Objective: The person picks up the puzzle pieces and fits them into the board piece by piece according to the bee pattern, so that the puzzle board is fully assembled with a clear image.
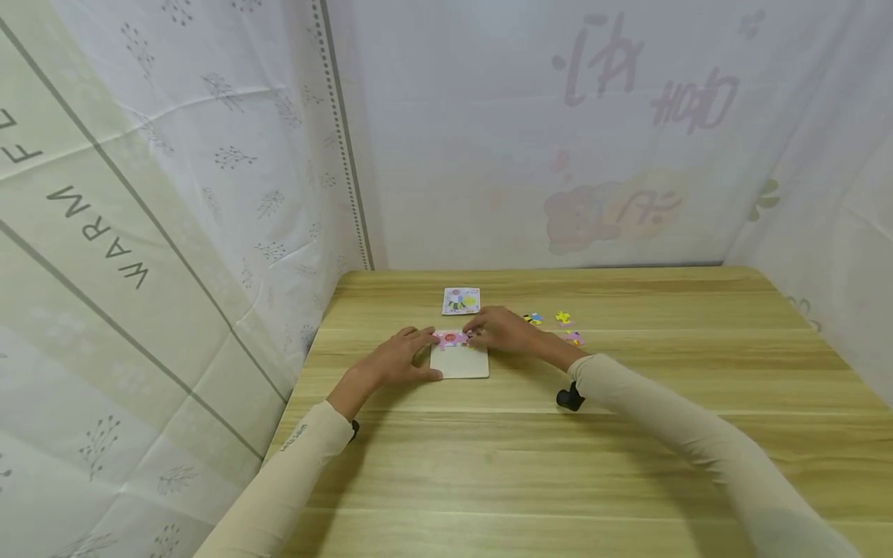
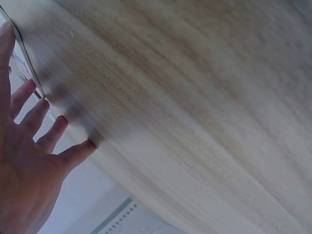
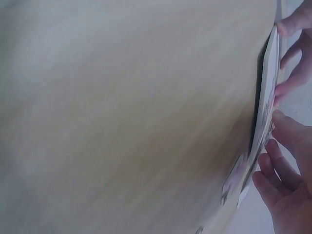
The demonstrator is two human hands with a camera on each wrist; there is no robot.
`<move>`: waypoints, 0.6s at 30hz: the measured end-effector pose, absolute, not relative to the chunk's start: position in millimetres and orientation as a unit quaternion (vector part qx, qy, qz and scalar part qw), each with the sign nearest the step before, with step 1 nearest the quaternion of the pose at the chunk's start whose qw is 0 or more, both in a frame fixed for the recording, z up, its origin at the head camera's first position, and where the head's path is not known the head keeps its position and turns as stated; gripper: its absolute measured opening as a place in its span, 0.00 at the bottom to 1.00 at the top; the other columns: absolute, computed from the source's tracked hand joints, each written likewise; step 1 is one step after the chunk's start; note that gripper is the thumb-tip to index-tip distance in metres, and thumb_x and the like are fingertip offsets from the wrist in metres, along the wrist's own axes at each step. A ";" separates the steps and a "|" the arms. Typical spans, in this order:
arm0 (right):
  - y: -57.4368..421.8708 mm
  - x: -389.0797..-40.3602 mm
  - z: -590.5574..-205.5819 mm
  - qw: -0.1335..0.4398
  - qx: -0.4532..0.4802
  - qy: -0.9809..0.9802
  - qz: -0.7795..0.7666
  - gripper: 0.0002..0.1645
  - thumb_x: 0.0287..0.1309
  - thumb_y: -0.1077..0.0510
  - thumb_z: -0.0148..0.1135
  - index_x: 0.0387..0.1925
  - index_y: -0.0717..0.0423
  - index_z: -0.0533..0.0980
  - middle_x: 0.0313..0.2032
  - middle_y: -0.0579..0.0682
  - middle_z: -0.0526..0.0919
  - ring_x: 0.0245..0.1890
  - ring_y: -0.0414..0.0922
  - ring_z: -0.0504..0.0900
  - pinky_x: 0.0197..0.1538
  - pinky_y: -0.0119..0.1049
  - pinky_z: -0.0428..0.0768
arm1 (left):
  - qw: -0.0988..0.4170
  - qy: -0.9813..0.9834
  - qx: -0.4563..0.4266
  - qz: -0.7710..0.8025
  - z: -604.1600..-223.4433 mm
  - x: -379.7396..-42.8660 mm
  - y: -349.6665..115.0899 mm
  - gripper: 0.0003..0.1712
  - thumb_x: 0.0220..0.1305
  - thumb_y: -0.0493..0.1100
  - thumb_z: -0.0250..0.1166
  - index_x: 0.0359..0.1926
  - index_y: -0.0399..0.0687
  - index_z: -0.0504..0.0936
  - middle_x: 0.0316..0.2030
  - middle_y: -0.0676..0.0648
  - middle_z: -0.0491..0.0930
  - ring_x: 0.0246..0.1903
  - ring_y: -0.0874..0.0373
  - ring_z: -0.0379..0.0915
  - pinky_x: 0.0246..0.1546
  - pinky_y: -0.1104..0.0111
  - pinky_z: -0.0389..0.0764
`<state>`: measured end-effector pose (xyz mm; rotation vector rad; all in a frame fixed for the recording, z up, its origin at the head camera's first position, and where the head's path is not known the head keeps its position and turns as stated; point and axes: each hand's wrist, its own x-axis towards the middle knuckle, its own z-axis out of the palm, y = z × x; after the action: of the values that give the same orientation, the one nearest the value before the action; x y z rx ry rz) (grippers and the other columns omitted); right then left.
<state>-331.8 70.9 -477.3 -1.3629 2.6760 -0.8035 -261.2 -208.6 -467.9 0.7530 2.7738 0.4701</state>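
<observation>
A square white puzzle board [image 1: 460,364] lies on the table with joined pink puzzle pieces [image 1: 449,339] along its far edge. My left hand [image 1: 398,358] steadies the board's left side, its thumb at the near corner and fingertips by the pink pieces. In the left wrist view, that hand's fingers [image 2: 53,134] are spread and fairly straight. My right hand [image 1: 505,331] bends over the board's far right corner, pinching a small puzzle piece [image 1: 474,336] mostly hidden by its fingers. The right wrist view shows its thumb and fingertips [image 3: 279,156] close to the board's edge [image 3: 265,92].
Behind the board lies a square picture card [image 1: 461,301] with a bee on it. Loose puzzle pieces, among them a yellow one [image 1: 563,318] and a pink-and-yellow one [image 1: 574,338], lie right of my right hand on the wooden table [image 1: 488,465]. Printed curtains [image 1: 453,139] surround the table's far side.
</observation>
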 end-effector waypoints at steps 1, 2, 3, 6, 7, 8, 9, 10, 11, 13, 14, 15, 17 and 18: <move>68.3 -331.0 -477.4 0.016 -0.441 0.860 -0.255 0.13 0.67 0.59 0.71 0.51 0.59 0.87 0.46 0.51 0.88 0.47 0.46 0.84 0.52 0.41 0.83 | 0.114 0.946 0.258 0.160 -467.9 -261.3 -208.7 0.48 0.66 0.68 0.68 0.78 0.52 0.66 0.81 0.46 0.55 0.78 0.42 0.50 0.75 0.45 0.60; 65.9 -330.4 -477.7 0.017 -0.444 0.859 -0.253 0.13 0.67 0.59 0.71 0.51 0.59 0.87 0.46 0.51 0.88 0.47 0.46 0.84 0.52 0.40 0.83 | 0.113 0.946 0.258 0.161 -467.9 -261.2 -208.8 0.48 0.66 0.68 0.68 0.78 0.52 0.66 0.81 0.45 0.55 0.78 0.42 0.50 0.74 0.44 0.60; 63.5 -329.4 -477.7 0.019 -0.446 0.858 -0.252 0.13 0.66 0.59 0.71 0.51 0.59 0.87 0.46 0.52 0.88 0.47 0.46 0.84 0.52 0.40 0.83 | 0.112 0.945 0.260 0.162 -467.8 -261.1 -208.9 0.48 0.66 0.68 0.68 0.78 0.52 0.66 0.80 0.45 0.55 0.78 0.42 0.51 0.74 0.44 0.60; 56.6 -327.2 -478.0 0.019 -0.458 0.854 -0.248 0.13 0.66 0.59 0.72 0.50 0.59 0.87 0.45 0.52 0.88 0.47 0.46 0.85 0.53 0.39 0.83 | 0.114 0.944 0.262 0.166 -467.5 -260.6 -208.9 0.48 0.65 0.68 0.68 0.78 0.52 0.66 0.80 0.44 0.55 0.78 0.42 0.51 0.74 0.44 0.60; 54.7 -326.6 -478.4 0.017 -0.462 0.852 -0.247 0.13 0.66 0.59 0.71 0.50 0.59 0.87 0.45 0.52 0.88 0.47 0.46 0.85 0.53 0.39 0.83 | 0.114 0.943 0.263 0.168 -467.4 -260.4 -208.9 0.48 0.65 0.68 0.68 0.78 0.51 0.67 0.80 0.44 0.55 0.78 0.42 0.51 0.74 0.44 0.61; 52.8 -326.1 -478.8 0.016 -0.466 0.850 -0.245 0.13 0.66 0.59 0.72 0.50 0.59 0.87 0.45 0.51 0.88 0.46 0.46 0.85 0.53 0.39 0.83 | 0.115 0.943 0.263 0.169 -467.3 -260.2 -208.9 0.48 0.65 0.68 0.68 0.78 0.51 0.67 0.80 0.44 0.55 0.78 0.42 0.51 0.74 0.44 0.61; 50.9 -325.6 -479.0 0.013 -0.470 0.848 -0.243 0.13 0.66 0.59 0.72 0.50 0.59 0.87 0.44 0.51 0.88 0.46 0.46 0.85 0.53 0.38 0.83 | 0.115 0.943 0.263 0.169 -467.1 -259.9 -208.9 0.48 0.65 0.68 0.68 0.78 0.52 0.67 0.80 0.44 0.55 0.78 0.42 0.52 0.74 0.44 0.61; 49.3 -325.1 -479.1 0.011 -0.474 0.846 -0.244 0.13 0.66 0.60 0.72 0.50 0.59 0.87 0.44 0.51 0.88 0.45 0.46 0.85 0.53 0.38 0.83 | 0.114 0.943 0.264 0.169 -467.0 -259.6 -208.9 0.47 0.65 0.68 0.68 0.77 0.51 0.67 0.80 0.44 0.56 0.77 0.42 0.52 0.74 0.44 0.61; 47.8 -324.7 -479.5 0.010 -0.479 0.843 -0.245 0.13 0.65 0.60 0.72 0.50 0.59 0.87 0.43 0.51 0.88 0.45 0.45 0.85 0.52 0.38 0.83 | 0.113 0.943 0.264 0.169 -466.8 -259.3 -208.8 0.47 0.65 0.68 0.68 0.77 0.51 0.67 0.80 0.44 0.56 0.77 0.41 0.52 0.74 0.44 0.61; 44.7 -323.5 -479.7 0.008 -0.485 0.839 -0.245 0.13 0.66 0.60 0.71 0.50 0.59 0.87 0.43 0.50 0.88 0.44 0.45 0.85 0.50 0.37 0.83 | 0.110 0.943 0.264 0.169 -466.2 -258.6 -208.8 0.47 0.66 0.67 0.68 0.77 0.51 0.68 0.80 0.43 0.57 0.77 0.41 0.53 0.73 0.44 0.62; 43.3 -322.8 -479.6 0.007 -0.487 0.838 -0.244 0.13 0.66 0.60 0.71 0.50 0.58 0.87 0.43 0.50 0.88 0.44 0.44 0.85 0.50 0.37 0.83 | 0.109 0.943 0.265 0.170 -465.6 -258.3 -208.7 0.46 0.66 0.67 0.69 0.77 0.50 0.68 0.80 0.43 0.57 0.77 0.41 0.53 0.73 0.43 0.62; 41.9 -322.1 -479.6 0.006 -0.489 0.837 -0.244 0.13 0.66 0.60 0.71 0.50 0.58 0.87 0.43 0.50 0.88 0.44 0.44 0.85 0.49 0.37 0.83 | 0.109 0.943 0.264 0.171 -465.0 -258.0 -208.6 0.46 0.66 0.67 0.69 0.76 0.50 0.68 0.80 0.42 0.57 0.77 0.40 0.53 0.73 0.43 0.62; 38.7 -320.6 -479.2 0.008 -0.491 0.836 -0.245 0.12 0.66 0.60 0.71 0.50 0.58 0.87 0.43 0.50 0.87 0.44 0.45 0.84 0.48 0.37 0.83 | 0.109 0.943 0.262 0.174 -463.9 -257.6 -208.5 0.46 0.65 0.66 0.69 0.76 0.49 0.69 0.80 0.42 0.57 0.77 0.40 0.52 0.73 0.42 0.61; 36.8 -319.9 -479.1 0.008 -0.491 0.837 -0.243 0.12 0.66 0.59 0.71 0.50 0.58 0.87 0.43 0.50 0.87 0.44 0.45 0.84 0.48 0.37 0.83 | 0.109 0.943 0.261 0.175 -463.3 -257.3 -208.6 0.46 0.65 0.66 0.69 0.76 0.49 0.69 0.80 0.42 0.57 0.77 0.40 0.52 0.73 0.42 0.61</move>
<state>-319.9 36.8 -479.1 -1.5350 2.6155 -0.7583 -257.3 -208.6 -463.3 0.7664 2.7736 0.5136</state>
